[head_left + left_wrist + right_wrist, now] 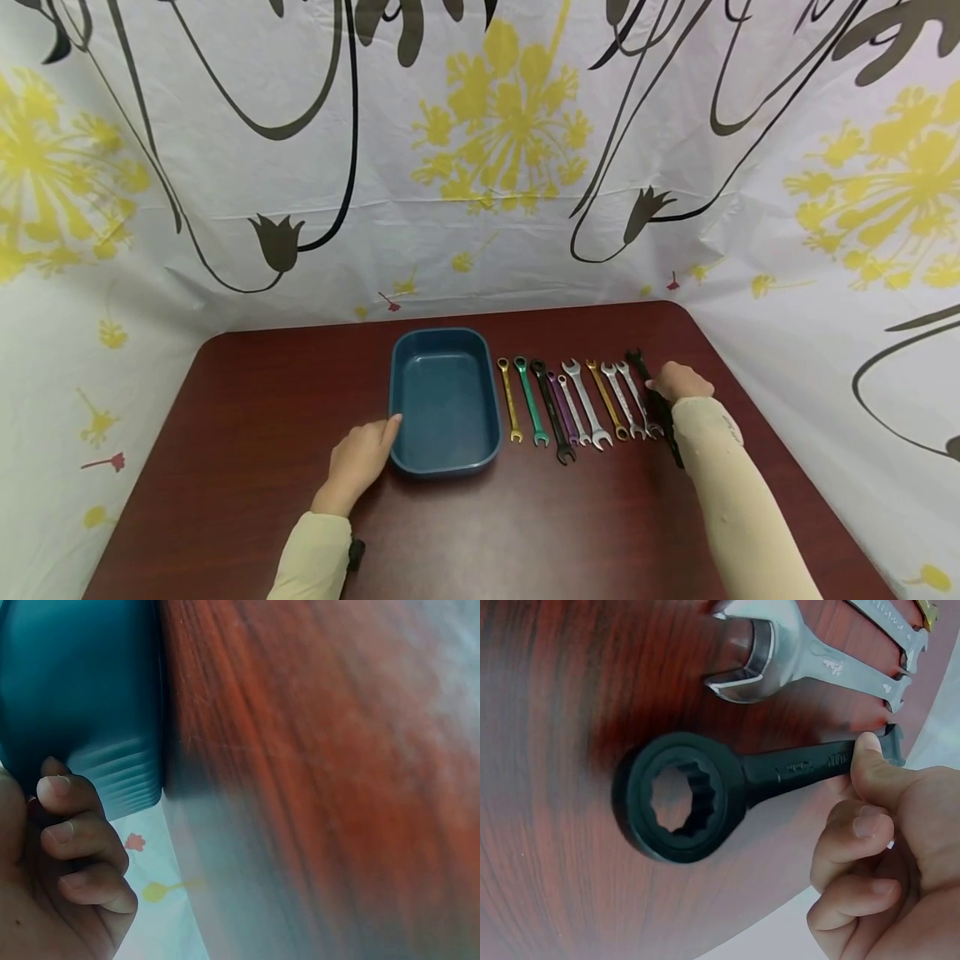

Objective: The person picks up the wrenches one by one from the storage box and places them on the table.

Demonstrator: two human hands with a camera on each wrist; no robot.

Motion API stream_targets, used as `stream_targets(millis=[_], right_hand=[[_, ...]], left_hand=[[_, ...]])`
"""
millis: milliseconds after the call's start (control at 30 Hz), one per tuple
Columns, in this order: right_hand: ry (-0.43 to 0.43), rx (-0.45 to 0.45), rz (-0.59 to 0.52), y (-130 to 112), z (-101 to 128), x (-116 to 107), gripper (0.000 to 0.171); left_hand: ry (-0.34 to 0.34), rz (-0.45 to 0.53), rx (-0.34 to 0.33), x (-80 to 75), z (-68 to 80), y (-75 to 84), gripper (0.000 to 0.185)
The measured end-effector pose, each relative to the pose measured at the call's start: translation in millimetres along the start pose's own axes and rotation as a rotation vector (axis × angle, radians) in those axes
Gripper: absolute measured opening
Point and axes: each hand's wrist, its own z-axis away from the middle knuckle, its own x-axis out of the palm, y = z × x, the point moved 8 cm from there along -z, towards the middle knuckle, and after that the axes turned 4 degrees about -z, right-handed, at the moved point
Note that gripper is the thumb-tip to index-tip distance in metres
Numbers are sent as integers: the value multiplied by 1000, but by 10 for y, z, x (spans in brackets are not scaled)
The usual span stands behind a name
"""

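A blue tray (pixel 480 392) stands on the dark red table (pixel 247 400). My left hand (pixel 386 433) holds its near left corner, thumb at the rim. In the left wrist view the curled fingers (pixel 75 832) lie against the tray's outer wall (pixel 82 697). Right of the tray lies a row of several wrenches (pixel 577 404), in gold, green, black, purple and silver. My right hand (pixel 660 385) pinches the shaft of the black wrench (pixel 638 362) at the row's far right. The right wrist view shows that wrench's ring end (pixel 682 799) against the table, with thumb and fingers (pixel 866 761) on the shaft.
A silver open-end wrench (pixel 772 656) lies just beside the black one. A white cloth with yellow flowers and black stems (pixel 480 167) walls in the table at the back and both sides. The table's right edge (pixel 750 392) runs close behind my right hand.
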Motion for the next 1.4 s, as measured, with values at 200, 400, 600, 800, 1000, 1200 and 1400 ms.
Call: stream_targets(millis=[200,400,600,800,1000,1200,1400], right_hand=[[58,-20,-6,-46,10,-74,36],[95,-19,-14,-48,-4,-96,37],[123,-15,-14,-74,-17,-108,36],[122,-33,10,-111,-14,-84,37],[139,-62,31,-161,50,-57,30],[143,-67,33,-163,87,-30,28],[138,-64,17,-123,95,-18,30]], left_hand=[[8,18,12,-17,-14,22,50],[3,15,11,-25,-26,29,50],[10,10,16,-31,-24,31,50],[12,13,14,-41,-32,24,51],[-12,11,6,-33,-28,5,51],[-21,11,-14,-16,9,-36,52],[-39,14,-34,-24,19,-54,55]])
